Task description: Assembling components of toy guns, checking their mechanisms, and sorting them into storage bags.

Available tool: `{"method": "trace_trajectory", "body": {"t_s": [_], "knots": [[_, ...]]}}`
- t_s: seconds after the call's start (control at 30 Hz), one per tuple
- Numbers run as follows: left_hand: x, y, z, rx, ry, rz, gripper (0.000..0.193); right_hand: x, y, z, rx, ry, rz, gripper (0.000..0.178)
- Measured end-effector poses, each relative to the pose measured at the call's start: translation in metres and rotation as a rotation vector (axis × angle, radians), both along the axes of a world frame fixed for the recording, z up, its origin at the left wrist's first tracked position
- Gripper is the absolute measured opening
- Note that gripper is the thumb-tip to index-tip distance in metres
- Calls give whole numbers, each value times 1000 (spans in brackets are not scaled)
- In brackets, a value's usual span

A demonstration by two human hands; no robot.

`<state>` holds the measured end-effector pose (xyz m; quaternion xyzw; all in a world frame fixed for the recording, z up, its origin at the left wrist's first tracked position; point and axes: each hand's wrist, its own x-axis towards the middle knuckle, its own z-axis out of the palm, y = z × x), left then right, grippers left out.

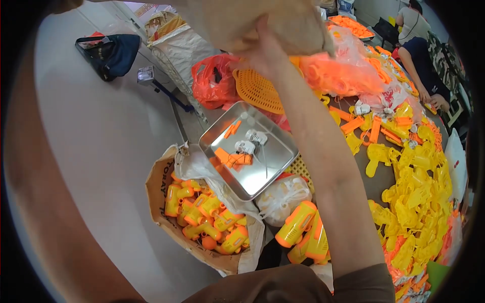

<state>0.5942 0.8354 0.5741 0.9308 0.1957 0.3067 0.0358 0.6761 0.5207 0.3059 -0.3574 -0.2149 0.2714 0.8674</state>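
Note:
My right arm stretches up to the top of the view, where my right hand [260,53] presses against a large tan sack-like thing [298,28], thumb up along its side. That thing is cut off by the upper edge, so its full shape does not show. My left arm rises along the left rim; only a bit of my left hand [63,5] shows at the top edge, fingers hidden. Below the right hand lie a yellow plastic basket [260,91] and a red plastic bag [214,81]. A steel tray [275,151] holds orange parts and small white units with wires.
A paper sack [156,202] of yellow-orange toy bodies stands near me, with more toy bodies [298,224] beside it. Yellow parts [411,197] heap on the table at right. A dark bag [108,55] lies far left. Another person [424,65] works at the far right.

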Motion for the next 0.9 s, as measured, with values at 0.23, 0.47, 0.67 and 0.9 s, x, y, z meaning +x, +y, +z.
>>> {"method": "trace_trajectory", "body": {"t_s": [0.23,0.47,0.67,0.9], "knots": [[-106,-22,-27,119,107,196,55,-98,-10,78,249,-119,379,100],[-271,-117,-43,260,214,390,56,-228,-72,85,55,-544,753,107],[-362,-247,-35,392,243,419,56,-390,-176,82,4,-603,769,83],[-421,-343,-49,522,167,346,56,-524,-272,22,84,-472,1080,100]]}}
